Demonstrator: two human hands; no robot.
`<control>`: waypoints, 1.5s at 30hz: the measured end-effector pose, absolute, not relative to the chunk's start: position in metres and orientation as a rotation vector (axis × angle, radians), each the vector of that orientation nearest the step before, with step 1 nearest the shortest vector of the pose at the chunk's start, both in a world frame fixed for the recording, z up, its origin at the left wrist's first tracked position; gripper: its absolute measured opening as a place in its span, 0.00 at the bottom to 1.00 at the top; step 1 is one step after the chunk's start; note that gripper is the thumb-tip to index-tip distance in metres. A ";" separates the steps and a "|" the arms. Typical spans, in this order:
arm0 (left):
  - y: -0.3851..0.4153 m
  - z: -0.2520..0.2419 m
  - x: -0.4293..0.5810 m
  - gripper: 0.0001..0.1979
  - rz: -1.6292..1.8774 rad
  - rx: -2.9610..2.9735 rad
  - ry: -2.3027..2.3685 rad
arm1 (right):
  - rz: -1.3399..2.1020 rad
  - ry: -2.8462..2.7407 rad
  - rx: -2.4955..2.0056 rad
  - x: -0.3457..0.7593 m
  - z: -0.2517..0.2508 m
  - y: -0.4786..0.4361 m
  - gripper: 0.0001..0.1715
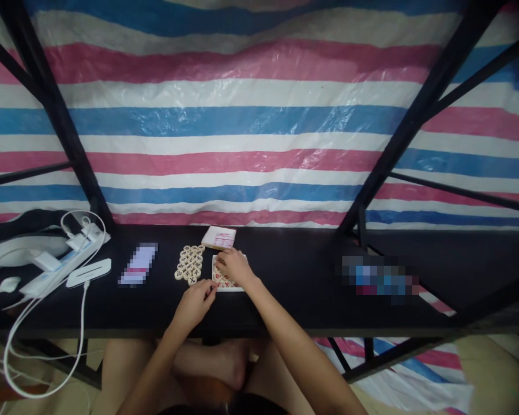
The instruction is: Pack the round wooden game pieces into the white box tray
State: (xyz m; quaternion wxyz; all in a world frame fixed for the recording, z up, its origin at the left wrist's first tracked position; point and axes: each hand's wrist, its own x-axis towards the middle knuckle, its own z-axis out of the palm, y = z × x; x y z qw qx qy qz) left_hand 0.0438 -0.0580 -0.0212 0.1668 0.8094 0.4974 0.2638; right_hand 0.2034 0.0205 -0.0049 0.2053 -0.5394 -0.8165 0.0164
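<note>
On the black table [294, 288] lie several round wooden game pieces [189, 262] in rows, left of a small white box tray [237, 286] that holds more pieces. My right hand [233, 265] rests over the tray, fingers curled down onto the pieces inside. My left hand [195, 302] sits just left of the tray's near corner, fingers pinched together near a loose piece; what it holds is too small to name. The box lid [218, 237], white with red print, lies behind the tray.
A white power strip [64, 262] with plugs and cables [47, 323] lies at the left end, beside a dark cloth [21, 227]. Two blurred flat items [137, 265] [380, 276] lie on the table. Black metal frame bars [60, 121] and a striped tarp [242, 121] stand behind.
</note>
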 end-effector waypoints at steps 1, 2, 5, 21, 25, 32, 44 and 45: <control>-0.059 -0.021 0.044 0.12 0.739 2.319 1.418 | 0.045 -2.273 -1.499 0.205 -0.004 0.021 0.09; -0.060 -0.020 0.045 0.12 0.736 2.340 1.425 | 0.047 -2.264 -1.489 0.209 -0.004 0.021 0.09; -0.063 -0.016 0.043 0.12 0.861 2.416 1.515 | 0.076 -2.159 -1.439 0.229 -0.004 0.020 0.10; -0.067 -0.033 0.027 0.10 0.909 2.444 1.938 | 0.414 -1.617 -1.474 0.288 -0.042 0.007 0.13; -0.063 -0.039 0.024 0.09 1.020 2.392 1.797 | 0.415 -1.609 -1.481 0.288 -0.041 0.008 0.14; -0.059 -0.044 0.021 0.09 1.099 2.308 1.690 | 0.396 -1.648 -1.522 0.287 -0.043 0.008 0.15; -0.055 -0.051 0.021 0.10 1.171 2.356 1.604 | 0.223 -1.936 -1.275 0.274 0.000 0.047 0.11; -0.055 -0.051 0.021 0.10 1.167 2.356 1.597 | 0.255 -1.908 -1.269 0.273 0.003 0.052 0.11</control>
